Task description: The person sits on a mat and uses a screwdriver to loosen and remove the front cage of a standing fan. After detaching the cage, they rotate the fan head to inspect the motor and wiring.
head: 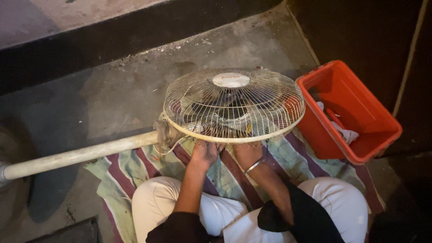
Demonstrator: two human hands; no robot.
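Below, both hands [227, 154] reach under the fan cage [233, 105], each grip hidden.

Concrete floor with a striped cloth spread on it

The grey floor [112, 90] carries 1 striped cloth [135, 168] at the near middle, with a fan [231, 105] lying on it, its pole [81, 155] running left. At the right, 1 red bin [360, 148] sits on the cloth's edge. Bits of debris [130, 58] lie far left.
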